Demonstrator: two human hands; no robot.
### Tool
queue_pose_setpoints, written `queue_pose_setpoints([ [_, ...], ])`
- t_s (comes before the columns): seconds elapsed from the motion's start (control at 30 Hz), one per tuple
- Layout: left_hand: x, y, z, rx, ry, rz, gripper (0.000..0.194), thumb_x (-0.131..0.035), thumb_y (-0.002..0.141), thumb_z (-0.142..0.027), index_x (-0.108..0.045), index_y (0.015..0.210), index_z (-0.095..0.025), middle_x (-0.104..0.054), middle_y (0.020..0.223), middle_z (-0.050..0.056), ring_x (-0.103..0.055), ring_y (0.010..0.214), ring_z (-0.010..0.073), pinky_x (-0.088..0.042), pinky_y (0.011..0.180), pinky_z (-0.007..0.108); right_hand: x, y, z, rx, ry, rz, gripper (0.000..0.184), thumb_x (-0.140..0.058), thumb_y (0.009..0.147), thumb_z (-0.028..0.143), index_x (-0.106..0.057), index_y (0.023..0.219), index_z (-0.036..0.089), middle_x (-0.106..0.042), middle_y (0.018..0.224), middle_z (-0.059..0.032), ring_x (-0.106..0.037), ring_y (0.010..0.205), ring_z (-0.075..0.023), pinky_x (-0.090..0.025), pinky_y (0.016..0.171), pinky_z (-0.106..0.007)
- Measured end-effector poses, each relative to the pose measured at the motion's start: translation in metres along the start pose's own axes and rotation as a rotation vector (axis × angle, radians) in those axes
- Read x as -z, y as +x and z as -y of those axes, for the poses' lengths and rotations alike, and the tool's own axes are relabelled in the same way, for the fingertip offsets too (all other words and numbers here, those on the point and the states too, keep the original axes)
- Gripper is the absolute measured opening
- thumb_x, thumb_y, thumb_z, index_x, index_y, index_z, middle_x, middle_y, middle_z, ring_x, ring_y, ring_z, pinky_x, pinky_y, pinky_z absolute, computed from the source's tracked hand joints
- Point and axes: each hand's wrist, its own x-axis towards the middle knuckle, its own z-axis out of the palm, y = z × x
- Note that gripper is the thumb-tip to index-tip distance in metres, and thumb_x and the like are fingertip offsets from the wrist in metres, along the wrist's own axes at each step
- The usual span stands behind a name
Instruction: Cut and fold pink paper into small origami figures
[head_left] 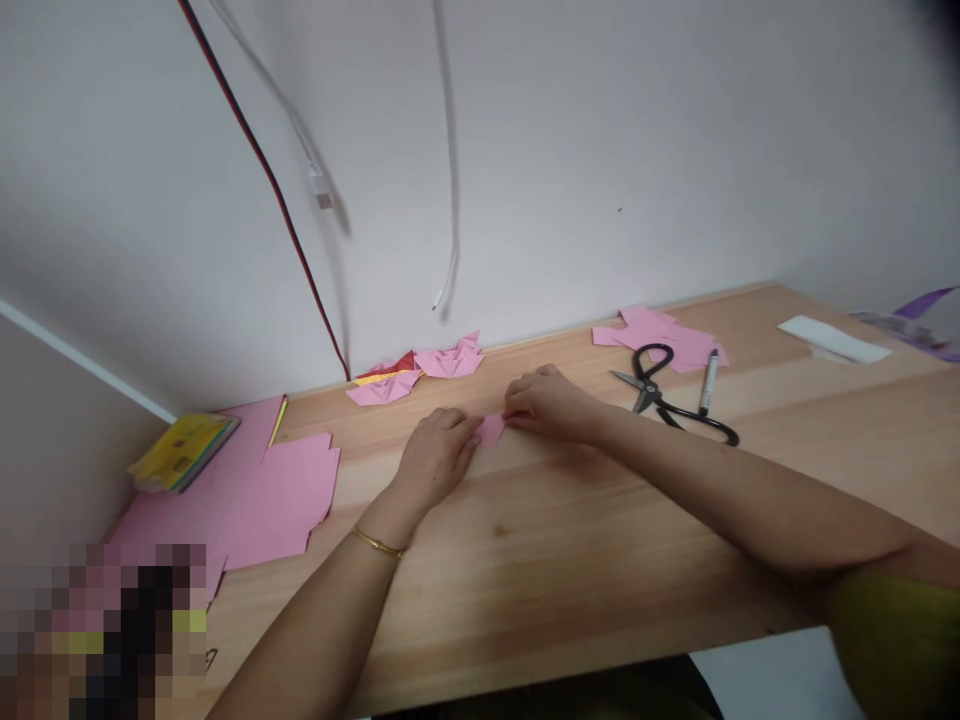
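Note:
Between my two hands, low over the wooden table (480, 580), is a small piece of pink paper (491, 431). My left hand (441, 455), with a gold bangle on its wrist, has its fingers closed on the paper's left side. My right hand (553, 403) pinches the right side of the same piece. Fingers cover most of its edges, so its full shape is hidden. Behind my hands, folded pink paper pieces (452, 360) lie against the wall, one with a red and yellow strip (386, 372) on it.
Black-handled scissors (649, 388) lie partly open at right, near a marker (709, 382) and pink paper scraps (660, 332). A white strip (834, 339) is farther right. Large pink sheets (277, 500) and a yellow packet (184, 452) cover the left side. Cables (259, 150) hang along the wall.

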Motion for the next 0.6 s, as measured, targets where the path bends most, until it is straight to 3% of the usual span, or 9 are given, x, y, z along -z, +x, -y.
queue_pose_setpoints([
  [0.27, -0.006, 0.016, -0.012, -0.01, 0.242, 0.084, 0.034, -0.044, 0.087, -0.017, -0.055, 0.118, -0.026, -0.055, 0.091, 0.008, -0.049, 0.085, 0.0223, -0.04, 0.07, 0.035, 0.002, -0.001, -0.001, 0.023, -0.025, 0.008, 0.02, -0.052, 0.087, 0.029, -0.07, 0.088, 0.022, -0.069, 0.1, -0.0057, -0.059, 0.093, -0.0194, -0.024, 0.078, -0.033],
  [0.43, -0.007, 0.021, -0.015, 0.011, 0.248, 0.103, 0.03, -0.044, 0.086, -0.017, -0.057, 0.112, -0.025, -0.054, 0.091, 0.008, -0.049, 0.085, 0.0235, -0.039, 0.069, 0.036, 0.004, -0.003, -0.001, 0.037, -0.043, 0.022, 0.021, -0.05, 0.087, 0.028, -0.07, 0.088, 0.022, -0.069, 0.099, -0.0064, -0.058, 0.092, -0.0192, -0.024, 0.077, -0.033],
  [0.6, 0.001, 0.009, -0.007, 0.036, 0.235, 0.107, 0.029, -0.04, 0.09, -0.021, -0.056, 0.114, -0.025, -0.056, 0.094, 0.008, -0.05, 0.085, 0.0218, -0.04, 0.069, 0.035, 0.003, -0.003, -0.002, 0.046, -0.045, 0.017, 0.022, -0.049, 0.088, 0.028, -0.07, 0.087, 0.021, -0.068, 0.098, -0.0068, -0.057, 0.09, -0.0191, -0.024, 0.077, -0.033],
])
